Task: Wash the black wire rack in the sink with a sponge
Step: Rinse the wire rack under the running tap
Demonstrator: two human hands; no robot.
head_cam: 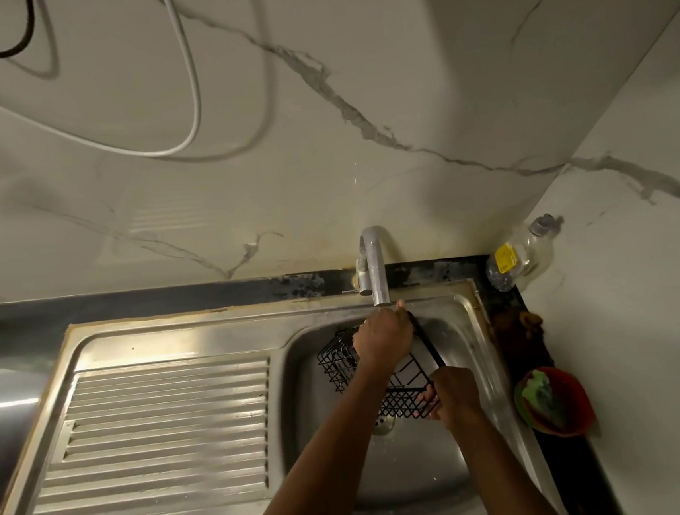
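Observation:
The black wire rack (340, 365) is held tilted over the steel sink basin (413, 478), just under the tap spout (377, 270). My left hand (383, 338) grips the rack's far upper edge, right below the spout. My right hand (453, 396) grips the rack's near right corner, fingers curled through the wire mesh. A green sponge (543, 397) lies in a red bowl (572, 405) on the counter to the right of the sink. Neither hand holds the sponge. I cannot tell whether water is running.
A ribbed steel drainboard (168, 431) fills the left side. A clear soap bottle (523, 254) with a yellow label leans in the back right corner. A brown cloth (519, 325) lies on the dark counter strip. Marble walls close in behind and to the right.

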